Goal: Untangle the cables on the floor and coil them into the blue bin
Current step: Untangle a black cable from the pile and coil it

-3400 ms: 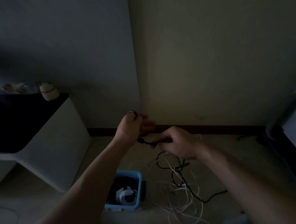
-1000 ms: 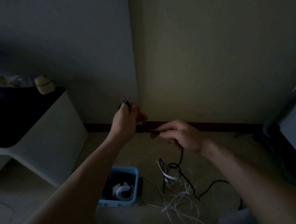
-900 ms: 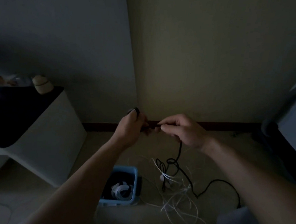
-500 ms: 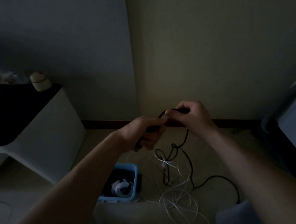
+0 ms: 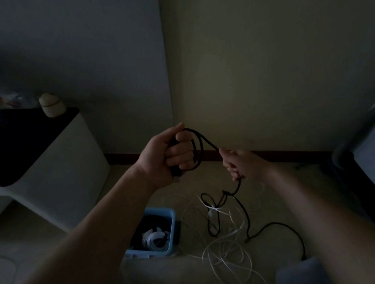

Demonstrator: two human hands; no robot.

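The room is dim. My left hand (image 5: 167, 154) grips a black cable (image 5: 201, 145), with a loop or two of it wound around the fingers. My right hand (image 5: 239, 163) pinches the same cable just to the right, and the rest of it hangs down to the floor. There it is knotted with thin white cables (image 5: 227, 247) in a loose pile. The blue bin (image 5: 168, 216) stands on the floor to the left of the pile, below my left forearm. A coiled white cable (image 5: 154, 239) lies inside it.
A white low table with a dark top (image 5: 50, 160) stands at the left, with a small pale jar (image 5: 52, 104) on it. A wall corner with a dark red skirting board (image 5: 271, 153) is right ahead. Dark furniture (image 5: 369, 151) stands at the right edge.
My left hand turned over and now holds loops of the black cable around its fingers. My right hand dropped lower and to the right, sliding along the cable.
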